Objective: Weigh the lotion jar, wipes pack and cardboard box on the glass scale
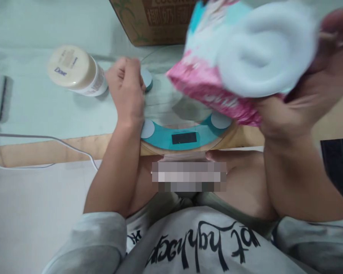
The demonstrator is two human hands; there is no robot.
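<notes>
Shirt (188, 220): pale grey | sleeves (103, 236): loose, elbow-length, grey | lettering (200, 243): black script across front | shorts (157, 205): olive-grey

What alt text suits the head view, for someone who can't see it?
A person's right hand holds a pink-and-blue packet with a white lid. The left hand, closed in a fist, is beside a Dove jar; a teal-trimmed scale lies between the arms, a brown carton beyond.

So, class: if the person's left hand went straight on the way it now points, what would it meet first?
Probably the near left corner of the cardboard box, a little beyond the left hand across the green cloth, though depth is hard to judge.
</notes>
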